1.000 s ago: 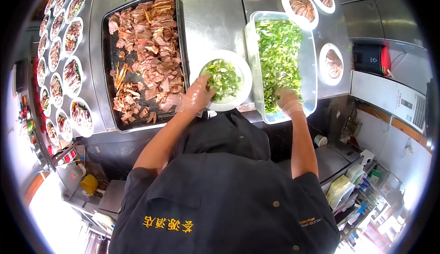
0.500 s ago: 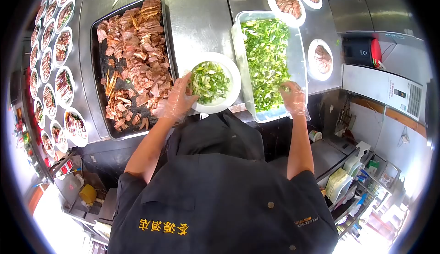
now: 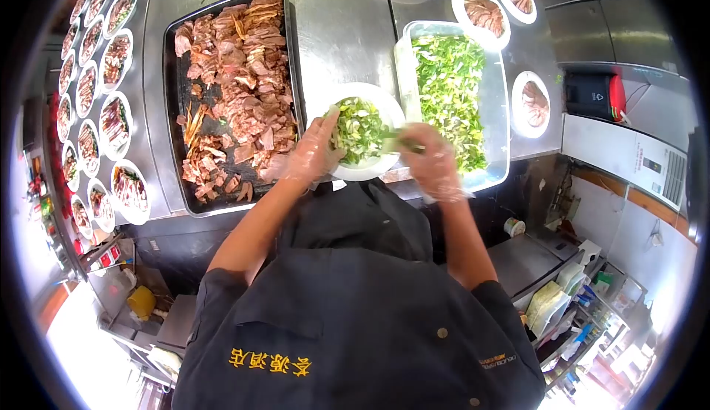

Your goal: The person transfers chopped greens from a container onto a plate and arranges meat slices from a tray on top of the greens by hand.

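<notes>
Chopped green onions (image 3: 359,130) lie heaped on a white plate (image 3: 390,103) near the table's front edge. My left hand (image 3: 314,151), in a clear plastic glove, rests over the plate's left rim with thumb and fingers apart, cupped against the heap. At the plate's right side is my right hand (image 3: 431,160), also gloved and smeared by motion, its fingers closed on a bunch of the green onions. To its right stands a clear plastic tub (image 3: 497,155) holding more chopped green onions.
A black tray (image 3: 174,92) of sliced cooked meat (image 3: 248,77) sits left of the plate. Several filled plates (image 3: 115,125) line the table's left side. Plates of sliced meat (image 3: 484,12) stand at the back right, one (image 3: 531,105) beside the tub. A white appliance (image 3: 621,155) is further right.
My right hand has moved left from the tub to the plate's right side, carrying green onions. My left hand stays at the plate's left rim. The whole view has shifted slightly.
</notes>
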Demonstrator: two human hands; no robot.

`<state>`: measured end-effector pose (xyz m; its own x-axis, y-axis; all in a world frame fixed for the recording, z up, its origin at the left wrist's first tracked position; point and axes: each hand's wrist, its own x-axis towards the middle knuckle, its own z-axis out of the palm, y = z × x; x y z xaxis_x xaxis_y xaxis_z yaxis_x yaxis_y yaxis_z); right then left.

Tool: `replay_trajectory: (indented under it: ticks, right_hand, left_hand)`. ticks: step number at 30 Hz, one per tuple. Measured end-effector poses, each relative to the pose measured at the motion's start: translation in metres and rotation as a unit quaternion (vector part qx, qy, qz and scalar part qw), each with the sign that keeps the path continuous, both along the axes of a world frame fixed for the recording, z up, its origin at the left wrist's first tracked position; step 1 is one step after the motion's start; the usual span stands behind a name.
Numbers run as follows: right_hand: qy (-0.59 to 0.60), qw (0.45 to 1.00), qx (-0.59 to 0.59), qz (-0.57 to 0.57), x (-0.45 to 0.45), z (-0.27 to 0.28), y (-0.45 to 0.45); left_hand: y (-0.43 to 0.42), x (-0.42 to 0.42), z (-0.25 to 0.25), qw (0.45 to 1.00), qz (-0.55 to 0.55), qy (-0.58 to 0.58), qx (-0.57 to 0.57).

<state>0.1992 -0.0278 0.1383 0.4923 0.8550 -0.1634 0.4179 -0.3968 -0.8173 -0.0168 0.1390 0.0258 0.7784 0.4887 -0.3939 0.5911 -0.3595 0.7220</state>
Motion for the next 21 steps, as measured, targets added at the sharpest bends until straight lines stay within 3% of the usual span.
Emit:
replay_trajectory:
  ticks: [2,3,4,6,8,10,13,15,19,21]
  right_hand:
    - [-0.091,0.990,-0.019,0.105,-0.023,-0.037,0.027]
    - [-0.087,0.990,-0.018,0.106,-0.033,-0.051,0.029]
    - [-0.123,0.988,0.016,0.094,-0.040,-0.065,0.030]
    - [-0.157,0.983,0.052,0.084,-0.046,-0.077,0.033]
    - [-0.170,0.985,0.038,0.009,-0.049,-0.081,0.029]
    - [-0.170,0.984,0.043,0.017,-0.044,-0.090,0.033]
    - [-0.206,0.971,0.121,0.015,-0.038,-0.111,0.045]
    - [-0.169,0.969,0.173,-0.047,-0.036,-0.138,0.058]
    - [-0.054,0.978,0.186,-0.082,-0.036,-0.165,0.074]
    - [-0.070,0.983,0.156,-0.061,-0.034,-0.173,0.065]
  left_hand:
    - [0.000,-0.012,-0.003,0.994,0.071,-0.079,-0.027]
    - [-0.002,-0.019,-0.011,0.985,0.074,-0.152,0.030]
    - [-0.005,-0.021,-0.018,0.985,0.075,-0.150,0.031]
    - [-0.014,-0.017,-0.032,0.939,0.153,-0.306,0.017]
    - [-0.029,-0.003,-0.041,0.930,0.189,-0.314,0.019]
    - [-0.043,0.019,-0.044,0.934,0.245,-0.236,0.110]
    - [-0.055,0.049,-0.044,0.919,0.291,-0.240,0.112]
    - [-0.054,0.066,-0.044,0.900,0.341,-0.236,0.134]
    - [-0.047,0.087,-0.047,0.903,0.358,-0.228,0.062]
    - [-0.052,0.089,-0.045,0.896,0.373,-0.238,0.027]
